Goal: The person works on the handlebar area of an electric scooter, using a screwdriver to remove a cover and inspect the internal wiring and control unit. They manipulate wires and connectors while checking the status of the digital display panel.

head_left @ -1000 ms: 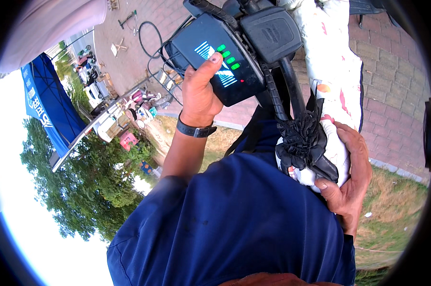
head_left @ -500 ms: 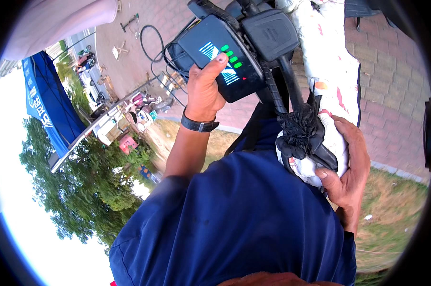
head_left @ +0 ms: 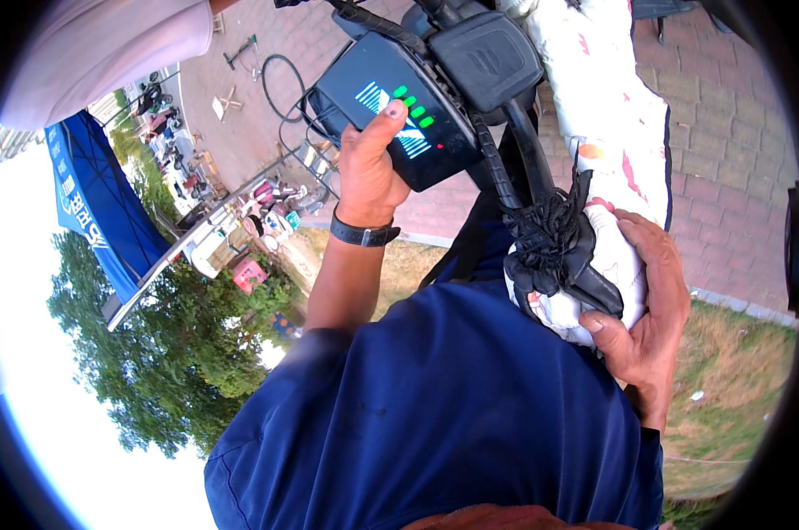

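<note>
My left hand (head_left: 367,172), with a black wristband, holds the edge of a black device (head_left: 377,84). Its thumb rests on the panel beside a row of green lights (head_left: 414,104). Thick black cables and a black padded block (head_left: 488,55) sit just right of the panel. My right hand (head_left: 651,305) is wrapped around the lower end of a white flower-printed padded bundle (head_left: 607,132). A black frilled strap (head_left: 549,243) is tied around that bundle. My blue shirt (head_left: 452,406) fills the lower middle of the view.
Red brick paving (head_left: 726,150) lies behind the device, with dry grass (head_left: 735,389) at the right. A blue canopy (head_left: 90,208), tables with clutter (head_left: 240,230), a hose loop (head_left: 280,84) and green trees (head_left: 178,353) are at the left.
Both hands keep their hold. The device and bundle have drifted slightly up and right in the view, and my left thumb stays on the panel.
</note>
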`<action>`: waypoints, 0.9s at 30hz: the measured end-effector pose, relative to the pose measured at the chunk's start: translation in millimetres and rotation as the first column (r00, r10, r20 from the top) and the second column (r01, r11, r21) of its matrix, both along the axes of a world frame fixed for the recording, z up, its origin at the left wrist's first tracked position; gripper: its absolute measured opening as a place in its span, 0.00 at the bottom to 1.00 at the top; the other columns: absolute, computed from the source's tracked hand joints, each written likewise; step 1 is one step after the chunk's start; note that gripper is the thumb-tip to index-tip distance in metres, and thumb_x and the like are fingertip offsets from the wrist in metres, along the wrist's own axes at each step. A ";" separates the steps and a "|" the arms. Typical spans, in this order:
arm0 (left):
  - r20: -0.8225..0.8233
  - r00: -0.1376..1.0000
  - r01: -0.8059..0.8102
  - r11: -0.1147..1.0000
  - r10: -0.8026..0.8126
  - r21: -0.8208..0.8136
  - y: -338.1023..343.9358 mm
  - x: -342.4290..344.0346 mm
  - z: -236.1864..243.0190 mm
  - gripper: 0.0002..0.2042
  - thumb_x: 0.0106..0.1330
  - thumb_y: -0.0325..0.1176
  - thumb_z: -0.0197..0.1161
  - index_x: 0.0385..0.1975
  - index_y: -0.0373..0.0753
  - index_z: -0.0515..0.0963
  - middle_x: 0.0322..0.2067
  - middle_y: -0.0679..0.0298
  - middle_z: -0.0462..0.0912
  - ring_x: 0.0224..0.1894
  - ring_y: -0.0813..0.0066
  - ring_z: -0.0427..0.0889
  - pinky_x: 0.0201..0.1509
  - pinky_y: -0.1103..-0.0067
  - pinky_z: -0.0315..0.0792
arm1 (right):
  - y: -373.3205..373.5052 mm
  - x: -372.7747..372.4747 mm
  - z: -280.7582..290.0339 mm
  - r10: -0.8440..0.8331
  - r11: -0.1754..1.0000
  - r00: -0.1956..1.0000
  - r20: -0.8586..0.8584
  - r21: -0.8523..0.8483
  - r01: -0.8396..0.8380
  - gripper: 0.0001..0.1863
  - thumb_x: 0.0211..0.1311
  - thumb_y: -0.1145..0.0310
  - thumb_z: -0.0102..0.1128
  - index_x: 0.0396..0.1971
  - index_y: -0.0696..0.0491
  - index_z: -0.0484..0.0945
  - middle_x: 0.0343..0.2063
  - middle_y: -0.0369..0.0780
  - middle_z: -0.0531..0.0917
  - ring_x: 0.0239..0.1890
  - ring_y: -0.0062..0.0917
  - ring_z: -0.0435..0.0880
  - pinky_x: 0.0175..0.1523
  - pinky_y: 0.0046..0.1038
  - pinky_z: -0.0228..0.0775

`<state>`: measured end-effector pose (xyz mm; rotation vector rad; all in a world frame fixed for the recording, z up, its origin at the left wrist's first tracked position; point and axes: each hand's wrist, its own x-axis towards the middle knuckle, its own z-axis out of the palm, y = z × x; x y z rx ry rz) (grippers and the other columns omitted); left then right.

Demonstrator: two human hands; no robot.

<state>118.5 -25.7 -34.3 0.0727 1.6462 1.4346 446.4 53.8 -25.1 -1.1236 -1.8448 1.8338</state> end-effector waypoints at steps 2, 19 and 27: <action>-0.006 1.000 -0.007 1.000 0.007 -0.004 1.2 2.2 1.4 0.17 0.66 0.29 0.67 0.53 0.33 0.77 0.45 0.61 0.85 0.45 0.68 0.87 0.52 0.69 0.82 | 0.6 0.2 -0.3 0.007 1.000 1.000 0.000 0.005 -0.007 0.46 0.50 0.39 0.73 0.56 0.66 0.75 0.53 0.57 0.80 0.57 0.50 0.79 0.65 0.45 0.67; -0.010 0.999 -0.034 0.998 0.034 -0.046 0.5 1.4 0.8 0.13 0.66 0.28 0.65 0.49 0.34 0.80 0.40 0.63 0.86 0.43 0.71 0.87 0.51 0.72 0.82 | 4.4 0.1 -0.5 0.040 0.999 0.999 -0.012 0.006 -0.040 0.47 0.53 0.36 0.71 0.56 0.66 0.74 0.54 0.58 0.80 0.57 0.51 0.80 0.64 0.46 0.68; -0.013 0.999 -0.036 0.999 0.035 -0.036 1.7 1.6 0.8 0.14 0.65 0.28 0.66 0.49 0.34 0.80 0.41 0.62 0.86 0.43 0.71 0.88 0.51 0.71 0.83 | 6.1 0.4 1.5 0.051 0.999 0.999 0.001 0.002 -0.051 0.48 0.53 0.36 0.71 0.56 0.66 0.74 0.53 0.58 0.80 0.57 0.51 0.80 0.64 0.45 0.68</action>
